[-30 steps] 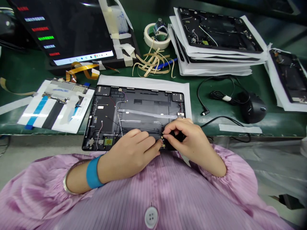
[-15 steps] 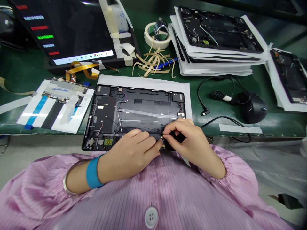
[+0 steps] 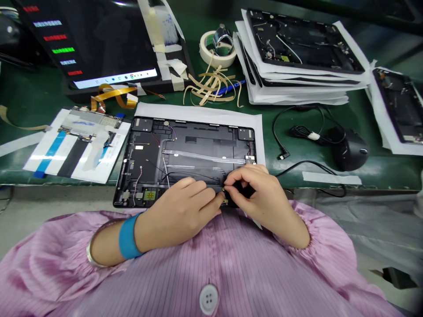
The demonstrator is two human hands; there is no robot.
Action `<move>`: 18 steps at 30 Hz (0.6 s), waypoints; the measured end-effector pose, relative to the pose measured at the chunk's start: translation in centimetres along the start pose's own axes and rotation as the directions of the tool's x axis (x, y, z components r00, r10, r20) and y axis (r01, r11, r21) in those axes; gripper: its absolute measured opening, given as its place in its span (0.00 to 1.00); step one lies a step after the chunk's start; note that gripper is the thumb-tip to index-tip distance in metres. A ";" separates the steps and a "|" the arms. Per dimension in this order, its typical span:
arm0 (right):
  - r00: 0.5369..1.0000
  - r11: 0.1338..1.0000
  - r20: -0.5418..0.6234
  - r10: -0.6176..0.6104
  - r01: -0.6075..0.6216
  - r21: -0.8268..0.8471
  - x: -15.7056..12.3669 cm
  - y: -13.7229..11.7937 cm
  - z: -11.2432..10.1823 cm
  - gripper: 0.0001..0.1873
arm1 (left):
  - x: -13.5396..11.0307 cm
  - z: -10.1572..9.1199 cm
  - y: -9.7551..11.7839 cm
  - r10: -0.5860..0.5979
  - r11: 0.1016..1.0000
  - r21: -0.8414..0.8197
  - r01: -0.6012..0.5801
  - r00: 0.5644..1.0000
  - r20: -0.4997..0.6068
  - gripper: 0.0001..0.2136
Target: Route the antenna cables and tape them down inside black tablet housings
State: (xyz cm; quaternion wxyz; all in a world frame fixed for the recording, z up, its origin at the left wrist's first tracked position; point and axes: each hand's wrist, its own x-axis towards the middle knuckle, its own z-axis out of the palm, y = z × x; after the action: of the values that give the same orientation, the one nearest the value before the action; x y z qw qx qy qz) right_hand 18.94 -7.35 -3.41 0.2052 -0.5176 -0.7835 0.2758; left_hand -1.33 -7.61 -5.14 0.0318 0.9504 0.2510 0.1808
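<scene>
Handwork inside open device casing (image 3: pixel 211 132) beneath left hand (image 3: pixel 180 211) and right hand (image 3: pixel 256 187): pinching narrowly with the right, not showing whether on anything; resting left fingertips just beside, grip hidden; apparently doing fine fitting, next calling for steady pressure.

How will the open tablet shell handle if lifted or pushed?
The open tablet shell is probably light for its size, being so shallow. Its thin wires look apt to snag on fingers. The near side appears to jut past the table edge, so pressing there might tip it.
</scene>
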 end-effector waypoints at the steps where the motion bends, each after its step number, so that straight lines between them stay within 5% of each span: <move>1: 1.000 1.000 -0.003 0.001 -0.001 -0.005 0.0 -0.1 0.0 0.07 | 0.0 0.0 0.0 -0.001 1.000 -0.003 0.001 1.000 -0.001 0.10; 18: 1.000 0.997 -0.022 0.014 -0.015 -0.078 -0.2 -0.7 0.2 0.08 | 0.0 0.0 0.1 0.002 1.000 -0.011 -0.002 1.000 -0.021 0.09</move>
State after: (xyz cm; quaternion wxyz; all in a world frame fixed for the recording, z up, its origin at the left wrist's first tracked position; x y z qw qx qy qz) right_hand 18.44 -7.80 -3.15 0.1909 -0.5338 -0.7878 0.2408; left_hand -1.35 -7.68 -5.12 0.0343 0.9485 0.2494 0.1922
